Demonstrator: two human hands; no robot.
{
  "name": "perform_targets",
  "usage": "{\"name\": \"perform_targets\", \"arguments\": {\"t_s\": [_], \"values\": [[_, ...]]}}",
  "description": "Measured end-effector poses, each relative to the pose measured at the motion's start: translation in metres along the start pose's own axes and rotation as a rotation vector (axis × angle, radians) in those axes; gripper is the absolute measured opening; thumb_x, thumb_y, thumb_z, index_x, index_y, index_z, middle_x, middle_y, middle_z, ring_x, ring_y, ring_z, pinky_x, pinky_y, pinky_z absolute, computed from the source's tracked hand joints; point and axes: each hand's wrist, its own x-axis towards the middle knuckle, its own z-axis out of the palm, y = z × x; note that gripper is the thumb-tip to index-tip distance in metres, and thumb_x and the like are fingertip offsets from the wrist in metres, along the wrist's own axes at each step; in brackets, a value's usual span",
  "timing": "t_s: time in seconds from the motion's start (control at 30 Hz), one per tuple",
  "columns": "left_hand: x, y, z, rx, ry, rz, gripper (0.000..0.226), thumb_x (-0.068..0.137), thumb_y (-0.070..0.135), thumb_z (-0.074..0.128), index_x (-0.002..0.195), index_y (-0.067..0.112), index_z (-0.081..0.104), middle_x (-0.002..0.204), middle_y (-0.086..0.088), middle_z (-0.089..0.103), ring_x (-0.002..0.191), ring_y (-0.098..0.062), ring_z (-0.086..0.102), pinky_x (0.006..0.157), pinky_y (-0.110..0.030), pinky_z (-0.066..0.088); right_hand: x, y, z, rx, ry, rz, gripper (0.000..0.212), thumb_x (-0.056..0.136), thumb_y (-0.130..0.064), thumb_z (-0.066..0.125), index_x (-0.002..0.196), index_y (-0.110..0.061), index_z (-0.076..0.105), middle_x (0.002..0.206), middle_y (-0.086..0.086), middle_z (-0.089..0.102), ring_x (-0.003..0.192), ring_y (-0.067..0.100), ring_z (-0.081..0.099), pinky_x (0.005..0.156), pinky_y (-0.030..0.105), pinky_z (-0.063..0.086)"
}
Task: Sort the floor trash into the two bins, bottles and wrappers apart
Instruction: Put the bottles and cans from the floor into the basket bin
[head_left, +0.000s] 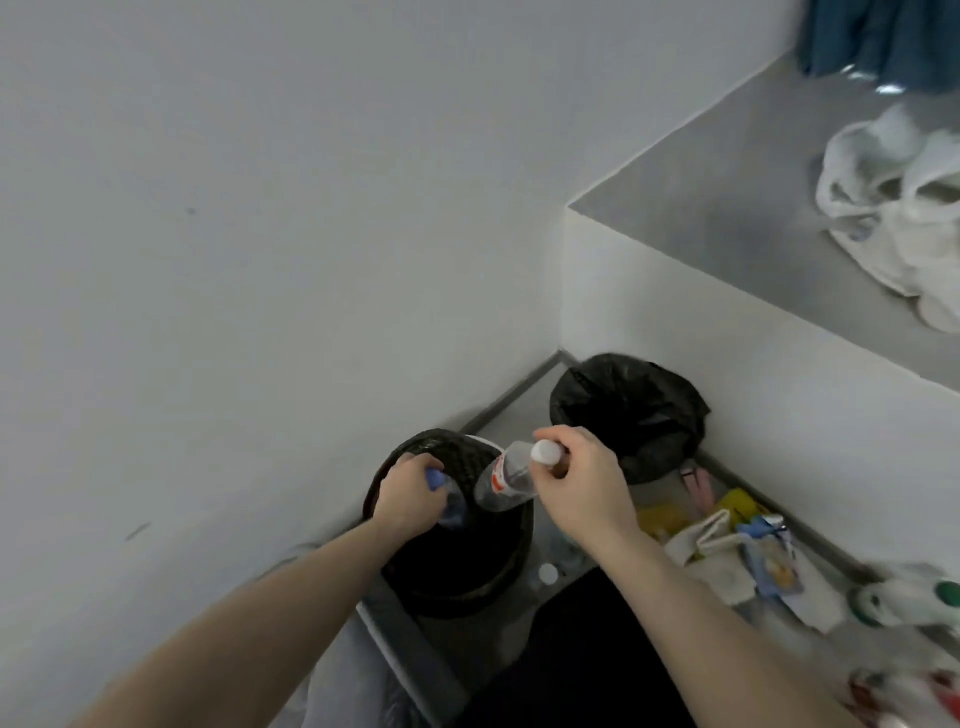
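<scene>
left hand (410, 491) grips blue-capped bottle (451, 503) over near bin (511, 566) | right hand (582, 480) grips white-capped bottle (506, 475) beside it

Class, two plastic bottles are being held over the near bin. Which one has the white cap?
The bottle with the white cap is the clear one with a red-and-white label in the right hand. The left hand holds the blue-capped bottle, lower in the near bin.
</scene>
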Motion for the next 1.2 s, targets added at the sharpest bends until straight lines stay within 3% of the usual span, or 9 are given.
{"name": "perform_targets", "arguments": {"t_s": [0.13, 0.37, 0.67, 0.87, 1.2], "values": [[-0.003, -0.02, 0.009, 0.013, -0.038, 0.031, 0.032, 0.082, 0.031, 0.068, 0.114, 0.026, 0.069, 0.118, 0.0, 0.063, 0.111, -0.023, 0.061, 0.098, -0.033, 0.046, -0.009, -0.008, 0.033, -0.089, -0.051, 0.122, 0.023, 0.09, -0.027, 0.065, 0.113, -0.027, 0.068, 0.105, -0.01, 0.062, 0.098, 0.013, 0.058, 0.078, 0.023, 0.04], [0.029, -0.037, 0.041, 0.015, -0.121, 0.039, 0.037, 0.085, 0.019, 0.061, 0.121, 0.021, 0.066, 0.121, -0.002, 0.057, 0.113, -0.029, 0.06, 0.102, -0.036, 0.044, 0.01, -0.002, 0.056, -0.148, -0.111, 0.117, 0.021, 0.085, -0.027, 0.069, 0.106, -0.028, 0.068, 0.098, -0.012, 0.064, 0.087, 0.008, 0.056, 0.076, 0.022, 0.042], [0.078, -0.049, 0.072, 0.078, -0.192, 0.031, 0.026, 0.084, 0.016, 0.055, 0.107, 0.022, 0.066, 0.119, -0.004, 0.056, 0.106, -0.036, 0.063, 0.094, -0.047, 0.052, 0.044, 0.019, 0.09, -0.277, -0.298, 0.093, 0.02, 0.083, -0.027, 0.064, 0.103, -0.03, 0.067, 0.103, -0.012, 0.064, 0.095, 0.01, 0.06, 0.08, 0.026, 0.047], [0.088, -0.057, 0.086, 0.095, -0.176, 0.039, 0.027, 0.087, 0.013, 0.055, 0.108, 0.022, 0.069, 0.121, -0.005, 0.061, 0.107, -0.034, 0.064, 0.094, -0.044, 0.052, 0.052, 0.03, 0.109, -0.305, -0.384, 0.136, 0.024, 0.078, -0.025, 0.067, 0.101, -0.033, 0.067, 0.103, -0.012, 0.066, 0.095, 0.012, 0.062, 0.077, 0.024, 0.043], [0.089, -0.06, 0.086, 0.103, -0.155, 0.057, 0.029, 0.084, 0.012, 0.058, 0.109, 0.022, 0.066, 0.116, -0.004, 0.063, 0.108, -0.035, 0.063, 0.095, -0.042, 0.052, 0.048, 0.036, 0.106, -0.308, -0.392, 0.172, 0.023, 0.077, -0.025, 0.068, 0.098, -0.034, 0.066, 0.1, -0.013, 0.066, 0.092, 0.012, 0.062, 0.074, 0.024, 0.043]]}}
